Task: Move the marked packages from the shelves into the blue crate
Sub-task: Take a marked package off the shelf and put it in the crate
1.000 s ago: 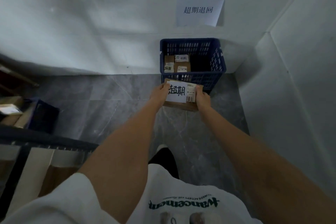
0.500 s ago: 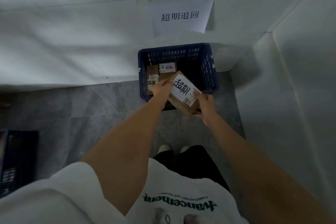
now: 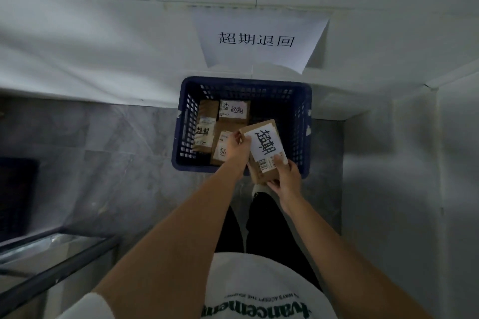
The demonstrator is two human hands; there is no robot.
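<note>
- Grey marble floor (image 3: 116,163), white walls, paper sign (image 3: 259,39) above blue crate (image 3: 303,122).
- Marked cardboard package (image 3: 264,147) gripped between left hand (image 3: 237,146) and right hand (image 3: 286,179), tilted over crate's near edge.

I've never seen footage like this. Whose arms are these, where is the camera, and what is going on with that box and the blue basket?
No machine here: the camera sits on a person's head and looks down, so you see their own arms, white shirt and dark trousers. There is only this one view.

Both hands hold one cardboard package with a white label handwritten in Chinese. The left hand grips its left edge; the right hand holds its near end. The package is tilted above the near right part of the blue crate, not yet released.

The crate stands on a grey floor against the wall, under a paper sign. Several similarly labelled packages already lie inside, on its left side.
</note>
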